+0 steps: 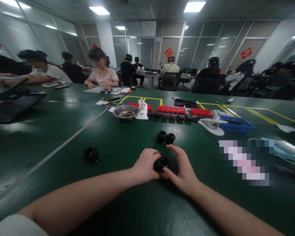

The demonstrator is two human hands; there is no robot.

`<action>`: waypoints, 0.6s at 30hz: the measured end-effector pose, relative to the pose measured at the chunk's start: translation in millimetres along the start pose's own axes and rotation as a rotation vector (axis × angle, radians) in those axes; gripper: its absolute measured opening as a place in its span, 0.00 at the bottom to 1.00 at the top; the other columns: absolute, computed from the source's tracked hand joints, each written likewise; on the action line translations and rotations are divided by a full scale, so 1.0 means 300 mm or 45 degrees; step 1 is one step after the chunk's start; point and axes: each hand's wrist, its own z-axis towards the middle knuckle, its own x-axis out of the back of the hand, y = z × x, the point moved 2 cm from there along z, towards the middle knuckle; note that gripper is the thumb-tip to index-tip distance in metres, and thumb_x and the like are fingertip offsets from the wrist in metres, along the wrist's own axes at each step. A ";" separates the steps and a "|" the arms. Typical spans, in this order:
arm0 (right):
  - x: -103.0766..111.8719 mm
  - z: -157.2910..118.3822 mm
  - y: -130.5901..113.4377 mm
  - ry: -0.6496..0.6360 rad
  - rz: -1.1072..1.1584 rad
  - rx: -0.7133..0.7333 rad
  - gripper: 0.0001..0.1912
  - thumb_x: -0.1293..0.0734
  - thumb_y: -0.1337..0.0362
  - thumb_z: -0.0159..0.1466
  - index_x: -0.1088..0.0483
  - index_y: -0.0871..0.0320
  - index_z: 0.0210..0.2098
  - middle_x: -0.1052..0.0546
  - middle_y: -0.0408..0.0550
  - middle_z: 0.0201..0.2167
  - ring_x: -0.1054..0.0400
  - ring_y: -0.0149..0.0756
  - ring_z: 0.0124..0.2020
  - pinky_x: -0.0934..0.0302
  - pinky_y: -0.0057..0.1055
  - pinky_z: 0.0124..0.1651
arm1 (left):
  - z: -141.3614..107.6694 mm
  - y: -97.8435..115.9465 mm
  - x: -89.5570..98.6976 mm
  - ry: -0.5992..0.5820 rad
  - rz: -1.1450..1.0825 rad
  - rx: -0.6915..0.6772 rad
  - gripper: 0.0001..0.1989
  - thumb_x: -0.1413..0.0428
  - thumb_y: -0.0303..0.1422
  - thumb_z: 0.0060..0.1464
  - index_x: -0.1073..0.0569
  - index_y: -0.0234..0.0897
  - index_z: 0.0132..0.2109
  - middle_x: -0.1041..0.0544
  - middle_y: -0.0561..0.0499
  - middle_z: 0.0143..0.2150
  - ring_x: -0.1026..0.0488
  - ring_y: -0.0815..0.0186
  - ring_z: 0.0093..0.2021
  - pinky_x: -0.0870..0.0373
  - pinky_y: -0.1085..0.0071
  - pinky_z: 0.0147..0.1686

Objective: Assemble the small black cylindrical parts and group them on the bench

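In the head view, a glossy black round hollow part [161, 163] is at the table's middle, its opening facing up. My left hand [146, 164] wraps its far left side, the fingers curled round it and partly hidden. My right hand [185, 168] is at the right, its thumb against the part's near rim while the other fingers stand spread and off it. Just beyond are two more black hollow parts, a larger one [162, 136] and a smaller one [170, 138], side by side. Another black hollow part [90, 154] lies apart to the left.
On the green table [118, 209] stand a metal bowl [116, 113] with small bits, white stands [143, 110], red slotted strips [171, 109] and a blue bin [245, 126]. A pouch [282, 147] lies at the right. A person [103, 72] sits across; others work behind.
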 end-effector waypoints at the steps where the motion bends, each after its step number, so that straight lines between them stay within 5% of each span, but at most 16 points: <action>1: -0.002 0.002 0.002 0.030 -0.017 -0.035 0.30 0.36 0.60 0.54 0.50 0.59 0.53 0.37 0.57 0.49 0.44 0.50 0.51 0.48 0.51 0.52 | 0.000 0.001 0.001 -0.005 0.001 0.001 0.21 0.39 0.43 0.35 0.30 0.37 0.38 0.31 0.48 0.43 0.36 0.57 0.45 0.43 0.58 0.50; 5: -0.014 0.007 -0.007 -0.022 0.015 -0.085 0.26 0.36 0.62 0.54 0.47 0.57 0.50 0.32 0.52 0.39 0.37 0.46 0.43 0.42 0.49 0.47 | 0.000 0.001 0.003 -0.005 -0.002 -0.003 0.23 0.39 0.43 0.35 0.31 0.36 0.39 0.32 0.47 0.43 0.37 0.57 0.45 0.43 0.57 0.50; 10: -0.002 -0.001 -0.021 -0.162 0.173 0.094 0.27 0.42 0.67 0.56 0.51 0.57 0.54 0.38 0.55 0.51 0.44 0.46 0.53 0.47 0.47 0.53 | -0.003 0.000 0.004 -0.013 -0.052 0.031 0.26 0.39 0.43 0.35 0.32 0.36 0.43 0.32 0.47 0.44 0.37 0.56 0.46 0.43 0.57 0.50; 18: -0.016 0.009 -0.012 0.021 -0.007 -0.096 0.28 0.34 0.60 0.52 0.46 0.58 0.49 0.34 0.55 0.42 0.38 0.47 0.45 0.42 0.48 0.47 | -0.003 -0.004 -0.001 -0.017 -0.039 0.023 0.21 0.39 0.41 0.35 0.31 0.36 0.38 0.32 0.48 0.43 0.36 0.57 0.45 0.46 0.56 0.52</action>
